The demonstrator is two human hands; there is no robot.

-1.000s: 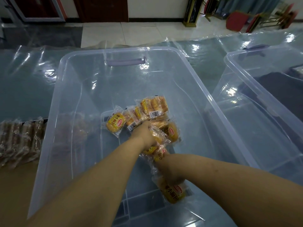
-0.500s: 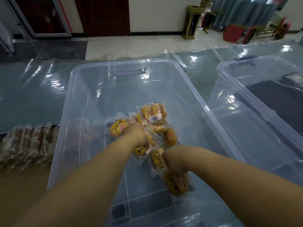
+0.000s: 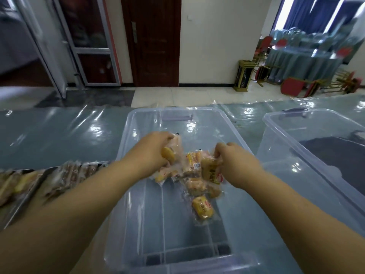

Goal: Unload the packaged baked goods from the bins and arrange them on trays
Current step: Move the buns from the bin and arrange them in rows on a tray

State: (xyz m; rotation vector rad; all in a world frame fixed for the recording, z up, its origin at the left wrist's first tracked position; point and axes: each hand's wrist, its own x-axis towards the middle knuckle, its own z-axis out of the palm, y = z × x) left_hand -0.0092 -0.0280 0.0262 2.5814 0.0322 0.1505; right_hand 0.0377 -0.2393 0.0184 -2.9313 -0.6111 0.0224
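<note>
A clear plastic bin [image 3: 126, 139] stands in front of me with several yellow packaged cakes [image 3: 194, 186] lying on its bottom. My left hand [image 3: 152, 153] grips a bunch of cake packets [image 3: 167, 155], raised above the bin floor. My right hand [image 3: 233, 163] grips more cake packets [image 3: 211, 171] beside it. One single packet [image 3: 202, 207] lies apart, nearer to me. At the far left a tray [image 3: 21, 204] holds rows of wrapped baked goods [image 3: 65, 177].
A second clear bin [image 3: 276, 123] stands to the right with a dark sheet inside. Glossy plastic film covers the blue-grey table [image 3: 59, 135]. Beyond it are a tiled floor, a dark door, a small bin stand and red chairs.
Both hands have risen from the bin floor with cake packets in them. The view has tilted up, so the door and the room show.
</note>
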